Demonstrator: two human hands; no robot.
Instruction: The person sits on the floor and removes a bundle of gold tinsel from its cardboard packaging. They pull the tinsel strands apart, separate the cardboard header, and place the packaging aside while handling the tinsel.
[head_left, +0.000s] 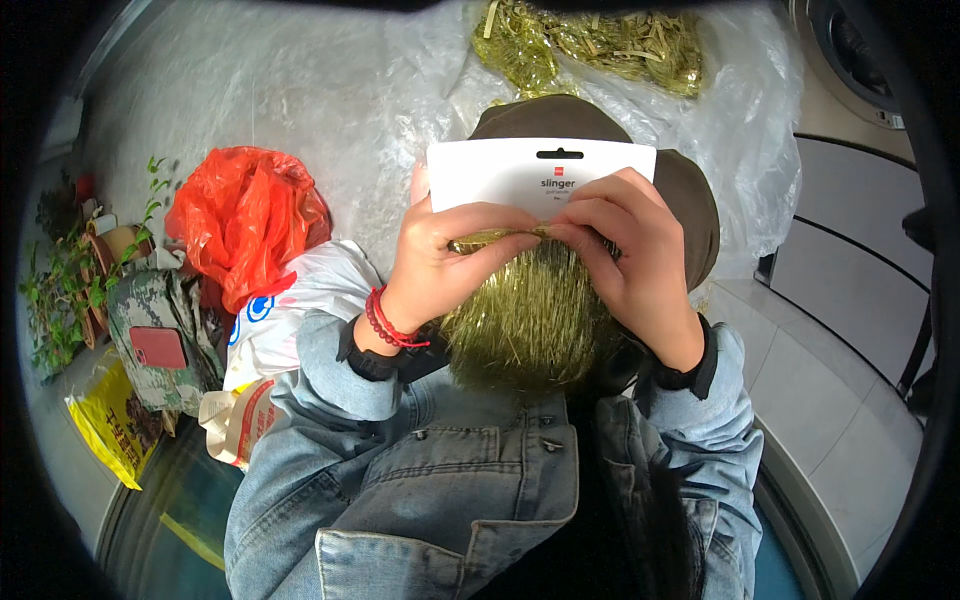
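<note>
A white header card (487, 169) with a hanging slot and printed writing stands upright over my lap. Green-gold tinsel garland (525, 322) hangs from its lower edge in a thick fringe. My left hand (461, 255) pinches the gold band at the top of the tinsel between thumb and fingers, at the card's lower middle. From the other side, my right hand (626, 247) pinches the same spot, its fingers over the card's lower right part. The fingertips of both hands nearly meet. The card's lower edge is partly hidden by the fingers.
More tinsel (630, 45) lies on clear plastic sheeting (750, 150) ahead. At left are a red plastic bag (247, 217), a white plastic bag (322, 277), a camouflage cloth item (187, 300) with a phone (157, 347) on it, a yellow packet (112, 420) and potted plants. A front-loading washer (847, 52) stands at upper right.
</note>
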